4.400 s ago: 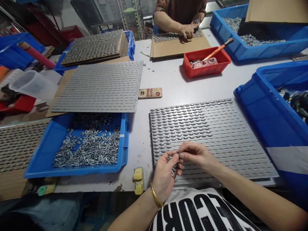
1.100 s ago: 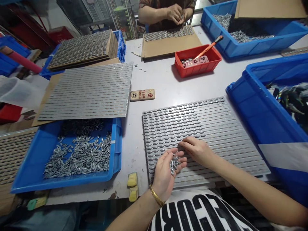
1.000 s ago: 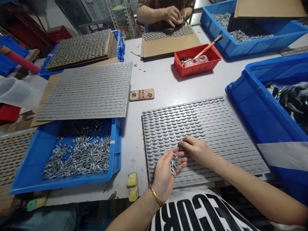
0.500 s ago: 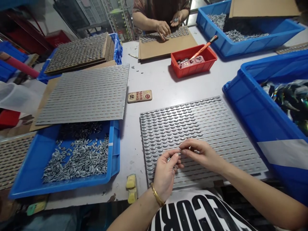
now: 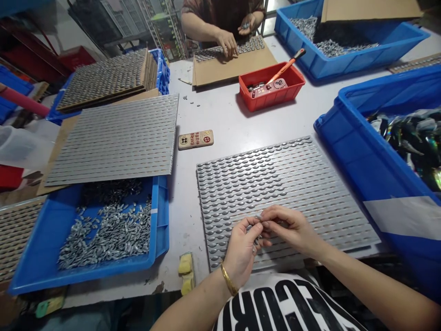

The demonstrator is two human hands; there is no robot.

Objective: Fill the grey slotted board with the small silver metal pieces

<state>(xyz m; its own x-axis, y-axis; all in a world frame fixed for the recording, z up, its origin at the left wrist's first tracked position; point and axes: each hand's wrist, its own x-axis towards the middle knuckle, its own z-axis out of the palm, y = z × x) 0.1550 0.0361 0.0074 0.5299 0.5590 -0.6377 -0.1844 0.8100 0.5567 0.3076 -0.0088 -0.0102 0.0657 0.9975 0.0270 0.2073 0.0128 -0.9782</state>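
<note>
A ridged grey board (image 5: 303, 184) lies flat in front of me, its far rows filled with small silver oval pieces. My left hand (image 5: 243, 250), with a gold bracelet at the wrist, hovers over the board's near edge, curled around a handful of the silver pieces. My right hand (image 5: 291, 227) meets it fingertip to fingertip, pinching one small piece at the left hand's fingers. A blue bin (image 5: 160, 216) at my left holds a heap of loose silver pieces (image 5: 106, 230).
An empty ridged board (image 5: 113, 138) rests over the left bin's far end. A phone (image 5: 195, 139) lies mid-table. A red tray (image 5: 272, 87) with an orange-handled tool sits beyond. Large blue bins (image 5: 358, 151) stand at right. Another person's hands (image 5: 227, 41) work at a cardboard sheet across the table.
My left hand was open palm-up with the pieces showing while the right touched the board; now the left has curled and the right pinches a piece at its fingertips.
</note>
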